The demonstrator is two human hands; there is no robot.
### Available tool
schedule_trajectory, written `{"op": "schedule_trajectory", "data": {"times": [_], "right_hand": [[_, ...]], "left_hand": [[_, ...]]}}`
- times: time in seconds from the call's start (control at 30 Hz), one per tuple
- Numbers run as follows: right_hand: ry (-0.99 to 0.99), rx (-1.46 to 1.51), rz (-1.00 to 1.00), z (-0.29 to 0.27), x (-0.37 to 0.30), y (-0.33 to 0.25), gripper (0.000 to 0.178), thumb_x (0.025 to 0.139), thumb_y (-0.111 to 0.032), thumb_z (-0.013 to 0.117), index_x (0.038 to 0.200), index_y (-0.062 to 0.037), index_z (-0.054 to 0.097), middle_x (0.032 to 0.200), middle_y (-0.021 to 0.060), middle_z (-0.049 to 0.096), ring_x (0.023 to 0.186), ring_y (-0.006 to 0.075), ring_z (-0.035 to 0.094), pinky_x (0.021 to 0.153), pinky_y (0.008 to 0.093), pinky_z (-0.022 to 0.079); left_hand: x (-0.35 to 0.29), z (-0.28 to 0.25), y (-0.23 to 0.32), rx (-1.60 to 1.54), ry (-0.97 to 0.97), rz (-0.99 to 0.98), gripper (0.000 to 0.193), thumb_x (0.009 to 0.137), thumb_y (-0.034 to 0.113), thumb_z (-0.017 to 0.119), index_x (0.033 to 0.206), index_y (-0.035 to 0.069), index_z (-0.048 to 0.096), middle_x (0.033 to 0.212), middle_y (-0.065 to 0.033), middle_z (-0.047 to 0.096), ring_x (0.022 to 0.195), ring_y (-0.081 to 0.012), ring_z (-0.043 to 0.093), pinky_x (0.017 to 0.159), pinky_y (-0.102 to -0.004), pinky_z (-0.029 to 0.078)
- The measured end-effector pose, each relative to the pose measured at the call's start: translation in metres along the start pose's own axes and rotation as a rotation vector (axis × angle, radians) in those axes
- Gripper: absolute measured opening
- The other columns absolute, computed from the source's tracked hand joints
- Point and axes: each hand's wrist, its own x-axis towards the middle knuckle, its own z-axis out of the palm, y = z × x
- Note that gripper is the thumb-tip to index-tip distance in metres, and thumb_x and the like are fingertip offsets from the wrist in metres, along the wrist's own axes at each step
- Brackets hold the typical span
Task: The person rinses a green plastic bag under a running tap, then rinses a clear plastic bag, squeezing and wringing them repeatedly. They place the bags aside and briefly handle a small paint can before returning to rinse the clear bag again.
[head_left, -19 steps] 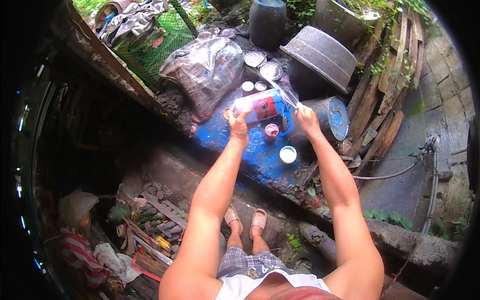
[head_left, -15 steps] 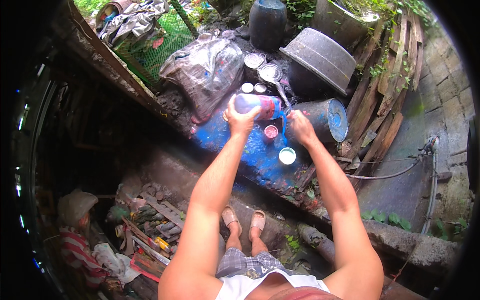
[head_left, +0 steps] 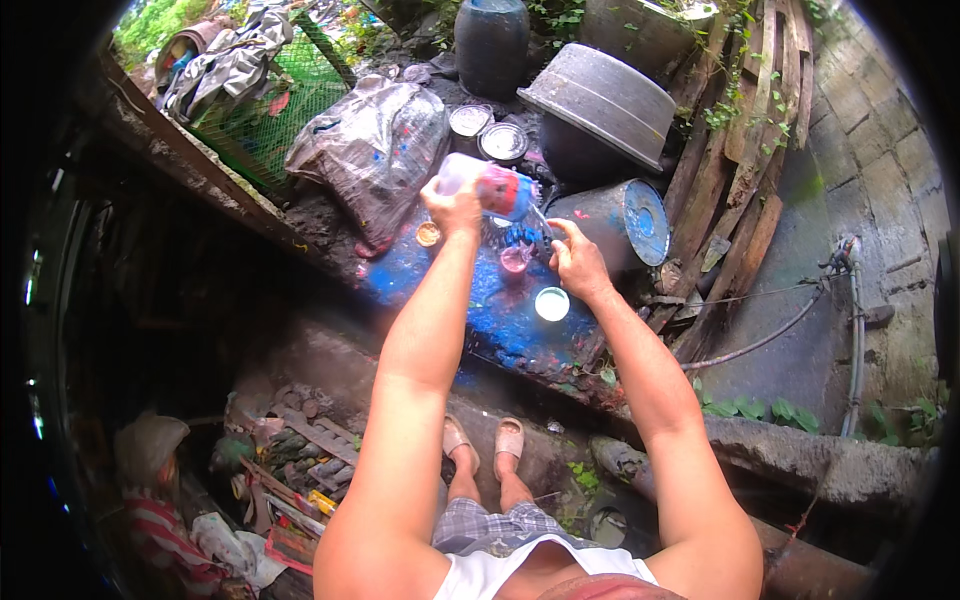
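My left hand (head_left: 457,210) is closed around a clear plastic bottle (head_left: 505,190), tilted on its side, with red and blue on it and its mouth toward the right. Just right of that mouth, my right hand (head_left: 582,265) pinches a thin tool, blurred and too fine to name. Blue paint (head_left: 522,236) smears the space between the hands. Below it stands a small pink cup (head_left: 515,260), and nearer me a round container of pale green paint (head_left: 552,304). A small orange-topped container (head_left: 428,234) sits by my left wrist. All are over a blue-stained surface (head_left: 410,275).
Two open paint cans (head_left: 503,142) stand behind the bottle. A crumpled sack (head_left: 375,150) lies left; a grey basin (head_left: 605,95) and a tipped bucket (head_left: 645,222) are right. Wooden planks (head_left: 735,180) lean beyond, and a concrete ledge (head_left: 820,465) runs at lower right.
The bottle has tilted further, its mouth now lower. My right hand has opened its fingers outward into a pinch and dropped slightly. The whole view has shifted a little.
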Motion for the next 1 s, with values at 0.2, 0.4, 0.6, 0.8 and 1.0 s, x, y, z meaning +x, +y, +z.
{"op": "schedule_trajectory", "data": {"times": [0.2,0.4,0.6,0.8,1.0], "right_hand": [[-0.031,0.058,0.080,-0.009,0.013,0.007,0.023,0.108,-0.013,0.055,0.128,-0.0088,0.066,0.073,0.0041,0.069,0.055,0.0154,0.062,0.054,0.0346,0.050],[-0.166,0.155,0.283,-0.004,0.023,-0.036,0.023,0.107,-0.020,0.061,0.127,-0.0085,0.068,0.079,0.0088,0.068,0.053,0.0157,0.057,0.046,0.0355,0.042],[-0.118,-0.083,0.142,0.029,0.038,-0.003,0.029,0.103,-0.025,0.063,0.124,-0.0086,0.071,0.114,0.0201,0.077,0.103,0.0332,0.076,0.091,0.0466,0.058],[-0.148,-0.131,0.211,0.046,0.025,-0.016,0.028,0.103,-0.027,0.059,0.120,-0.0073,0.070,0.123,0.0222,0.076,0.121,0.0388,0.070,0.105,0.0489,0.052],[-0.127,-0.172,0.260,0.036,0.012,-0.006,0.029,0.104,-0.029,0.059,0.120,-0.0071,0.070,0.123,0.0222,0.076,0.121,0.0395,0.070,0.104,0.0504,0.052]], "left_hand": [[-0.012,-0.035,-0.037,-0.399,-0.009,-0.429,0.063,0.086,0.035,0.082,0.140,0.008,0.061,0.130,-0.0117,0.069,0.109,-0.0298,0.074,0.085,-0.0495,0.063],[-0.041,-0.063,-0.058,-0.638,-0.118,-0.694,0.056,0.093,0.053,0.063,0.133,0.014,0.069,0.122,-0.0099,0.076,0.101,-0.0307,0.077,0.079,-0.0499,0.068],[-0.078,-0.059,-0.068,-0.755,-0.206,-0.782,0.060,0.094,0.054,0.051,0.134,0.014,0.070,0.122,-0.0086,0.077,0.104,-0.0302,0.077,0.077,-0.0479,0.068],[-0.086,-0.075,-0.097,-0.719,-0.177,-0.867,0.057,0.095,0.058,0.050,0.131,0.018,0.070,0.119,-0.0055,0.076,0.100,-0.0294,0.076,0.072,-0.0479,0.066],[-0.110,-0.072,-0.083,-0.483,-0.110,-1.048,0.054,0.101,0.059,0.043,0.133,0.024,0.068,0.128,-0.0028,0.072,0.118,-0.0290,0.068,0.088,-0.0524,0.055]]}}
